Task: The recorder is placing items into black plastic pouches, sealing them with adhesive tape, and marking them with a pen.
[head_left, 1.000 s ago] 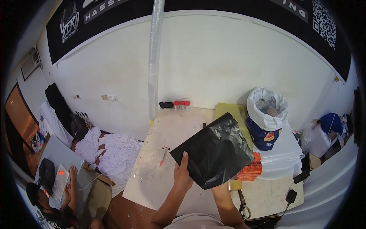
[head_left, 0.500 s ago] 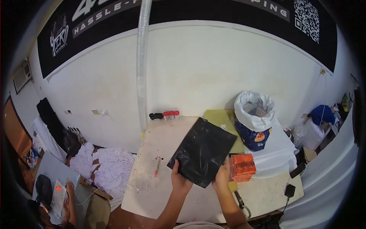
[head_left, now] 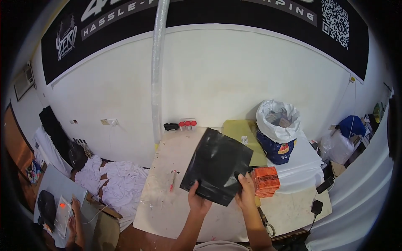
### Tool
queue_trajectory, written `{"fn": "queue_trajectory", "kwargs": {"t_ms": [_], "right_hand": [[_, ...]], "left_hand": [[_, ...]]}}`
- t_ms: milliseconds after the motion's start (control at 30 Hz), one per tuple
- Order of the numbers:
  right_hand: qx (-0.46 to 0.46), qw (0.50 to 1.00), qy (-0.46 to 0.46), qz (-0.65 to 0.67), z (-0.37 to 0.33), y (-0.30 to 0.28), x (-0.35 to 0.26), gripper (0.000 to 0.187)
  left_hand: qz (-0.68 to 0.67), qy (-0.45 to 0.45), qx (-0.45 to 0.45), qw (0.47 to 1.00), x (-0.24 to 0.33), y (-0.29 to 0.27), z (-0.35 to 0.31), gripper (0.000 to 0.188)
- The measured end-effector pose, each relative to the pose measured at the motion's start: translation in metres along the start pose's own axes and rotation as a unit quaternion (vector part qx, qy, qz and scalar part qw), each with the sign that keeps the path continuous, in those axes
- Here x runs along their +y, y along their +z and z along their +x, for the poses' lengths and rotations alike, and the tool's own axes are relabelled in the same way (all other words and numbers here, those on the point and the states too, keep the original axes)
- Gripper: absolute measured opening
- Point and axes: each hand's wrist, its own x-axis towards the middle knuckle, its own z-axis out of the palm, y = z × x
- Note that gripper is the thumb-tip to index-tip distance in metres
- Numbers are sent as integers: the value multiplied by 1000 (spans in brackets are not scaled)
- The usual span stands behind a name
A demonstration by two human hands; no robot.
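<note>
A flat black plastic pouch (head_left: 218,165) is held up over the white table, tilted a little. Its lower left edge is in my left hand (head_left: 198,201), with the thumb lying on top and the fingers hidden beneath. My right hand (head_left: 245,192) grips the lower right edge, its thumb pressed on the upper face. Just right of that hand sits a stack of orange packets (head_left: 266,181). On the table to the pouch's left lies a thin red and clear pen-like item (head_left: 172,181).
A blue sack with a white rim (head_left: 279,136) stands at the back right beside a yellow-green sheet (head_left: 238,130). Red-capped containers (head_left: 187,124) line the back edge. Scissors-like handles (head_left: 270,229) lie near the front. White cloth (head_left: 121,184) is heaped left; another person's hands (head_left: 74,217) work at lower left.
The pouch has shifted slightly left and turned a little. My right thumb has come over onto its upper face, where before it was at the side edge.
</note>
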Motion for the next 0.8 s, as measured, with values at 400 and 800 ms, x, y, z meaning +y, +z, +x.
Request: {"fn": "queue_trajectory", "kwargs": {"t_ms": [400,800], "right_hand": [[-64,961,83,-255,17,3,-29,23],[-222,904,-55,-362,23,22,-31,42]], "left_hand": [[-96,-174,-196,960,59,-103,-21,65],[135,-121,-25,983,58,-82,-15,49]]}}
